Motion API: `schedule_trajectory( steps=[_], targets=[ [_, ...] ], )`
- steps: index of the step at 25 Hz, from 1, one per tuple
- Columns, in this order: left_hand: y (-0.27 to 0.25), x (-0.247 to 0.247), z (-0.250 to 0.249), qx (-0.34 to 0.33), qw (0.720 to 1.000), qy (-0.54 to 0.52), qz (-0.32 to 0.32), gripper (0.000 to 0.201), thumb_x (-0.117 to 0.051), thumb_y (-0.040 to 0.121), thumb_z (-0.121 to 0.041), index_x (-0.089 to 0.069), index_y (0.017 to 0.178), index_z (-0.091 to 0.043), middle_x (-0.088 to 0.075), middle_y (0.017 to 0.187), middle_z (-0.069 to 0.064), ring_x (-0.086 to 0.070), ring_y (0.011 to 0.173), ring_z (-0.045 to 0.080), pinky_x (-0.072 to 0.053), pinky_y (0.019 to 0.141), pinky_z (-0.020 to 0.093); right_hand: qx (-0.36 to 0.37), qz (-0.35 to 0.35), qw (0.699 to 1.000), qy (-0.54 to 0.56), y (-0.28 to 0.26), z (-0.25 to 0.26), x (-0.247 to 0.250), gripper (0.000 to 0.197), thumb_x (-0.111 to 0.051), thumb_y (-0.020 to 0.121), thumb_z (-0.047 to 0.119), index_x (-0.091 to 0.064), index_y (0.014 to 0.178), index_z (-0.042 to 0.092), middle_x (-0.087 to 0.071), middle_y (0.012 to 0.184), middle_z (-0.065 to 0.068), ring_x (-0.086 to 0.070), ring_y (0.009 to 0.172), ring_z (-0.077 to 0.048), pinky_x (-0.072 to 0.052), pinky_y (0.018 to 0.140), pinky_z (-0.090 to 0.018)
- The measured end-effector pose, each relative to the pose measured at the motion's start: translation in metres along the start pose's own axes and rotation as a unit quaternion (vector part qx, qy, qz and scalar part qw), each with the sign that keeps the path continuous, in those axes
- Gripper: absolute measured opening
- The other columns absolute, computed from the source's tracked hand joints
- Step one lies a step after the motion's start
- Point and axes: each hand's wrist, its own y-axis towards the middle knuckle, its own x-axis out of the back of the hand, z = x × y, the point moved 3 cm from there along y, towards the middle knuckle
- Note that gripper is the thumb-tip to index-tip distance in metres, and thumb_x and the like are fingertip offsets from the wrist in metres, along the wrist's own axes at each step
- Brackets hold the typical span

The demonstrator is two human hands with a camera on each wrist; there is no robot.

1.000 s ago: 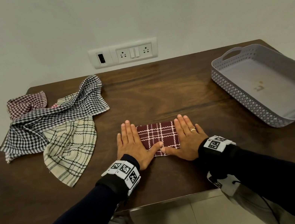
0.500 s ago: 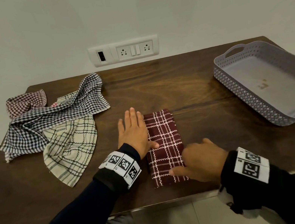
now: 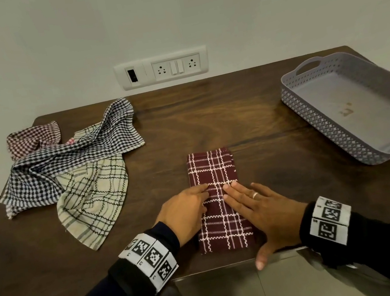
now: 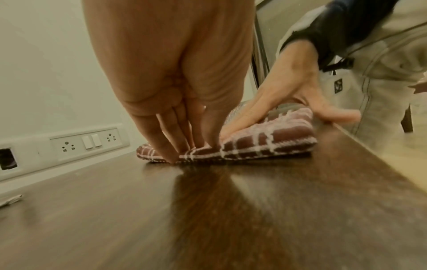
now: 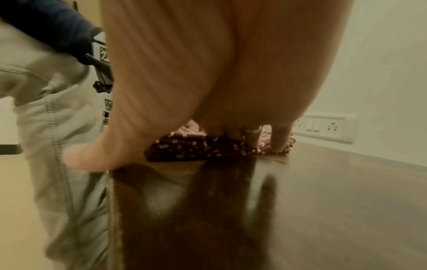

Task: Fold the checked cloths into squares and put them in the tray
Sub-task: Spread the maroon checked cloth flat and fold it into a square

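Pressing both palms-down hands onto the maroon checked cloth (image 3: 217, 198) at lower centre of the head view, we are holding it flat as a long rectangle near the table (image 3: 209, 119) front edge, probably so that the next fold across its middle makes a square. Our left hand (image 3: 187, 212) is lying open, its straight fingers (image 4: 184, 138) touching the cloth's left edge and gripping nothing. Our right hand (image 3: 264, 210) is also lying open, fingers spread over the cloth's right half, thumb hanging past the table edge. The grey tray (image 3: 320, 123) is waiting at the right of the frame, well apart and holding no cloth, while the unfolded cloths (image 3: 70, 170) are sitting heaped at the left, seemingly queued for later.
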Motion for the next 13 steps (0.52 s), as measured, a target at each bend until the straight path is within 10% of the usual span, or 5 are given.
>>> schedule_trajectory(
  steps=[3,6,13],
  targets=[
    [-0.012,0.005,0.001,-0.012,1.0,-0.006,0.024,0.043,-0.058,0.096,-0.029,-0.054,0.139,-0.03,-0.038,0.153,-0.021,-0.046,0.135,0.008,-0.04,0.111,0.033,0.018,-0.043,0.998,-0.039,-0.012,0.018,-0.01,0.127,-0.05,0.069,0.085,-0.015,0.155,0.0,-0.006,0.161,-0.023,-0.007,0.15,-0.031,-0.009,0.119,-0.05],
    [-0.016,0.01,-0.001,-0.033,0.998,-0.03,0.045,0.039,-0.063,0.093,-0.027,-0.061,0.132,-0.029,-0.047,0.146,-0.021,-0.047,0.133,0.006,-0.039,0.111,0.03,0.035,-0.17,0.982,-0.07,-0.018,0.04,-0.023,0.082,-0.057,0.078,0.066,-0.062,0.129,0.002,-0.062,0.129,-0.024,-0.063,0.116,-0.035,-0.05,0.098,-0.046],
    [0.002,0.019,0.03,0.045,0.942,-0.319,0.099,0.034,-0.042,0.101,-0.005,-0.071,0.111,-0.02,-0.072,0.112,-0.006,-0.066,0.105,0.002,-0.049,0.103,0.032,-0.047,-0.266,0.931,0.246,-0.014,0.008,0.014,0.048,-0.041,0.093,0.063,-0.066,0.084,0.023,-0.068,0.073,0.008,-0.061,0.064,-0.009,-0.051,0.066,-0.031]
  ],
)
